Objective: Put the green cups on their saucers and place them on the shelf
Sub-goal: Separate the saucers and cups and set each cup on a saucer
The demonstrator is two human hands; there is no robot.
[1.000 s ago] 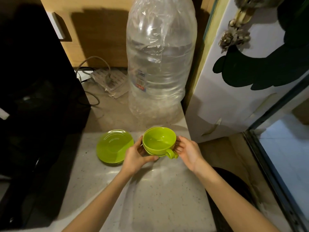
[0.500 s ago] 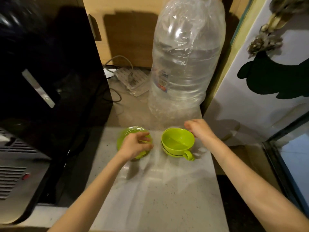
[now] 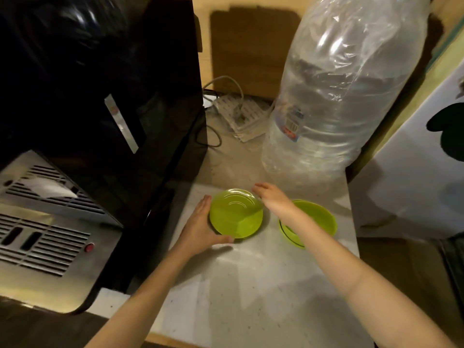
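Black appliance [image 3: 100,101] far left, my left hand [image 3: 200,229] cupping the near-left edge of the green saucer [image 3: 236,217], my right hand [image 3: 273,199] at its far-right rim, grip I cannot tell, green cup [image 3: 313,217] just right, pale counter [image 3: 251,285] beneath.

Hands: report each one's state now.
Left hand: holds the green saucer by its edge.
Right hand: on the saucer's far rim; grip cannot be told.
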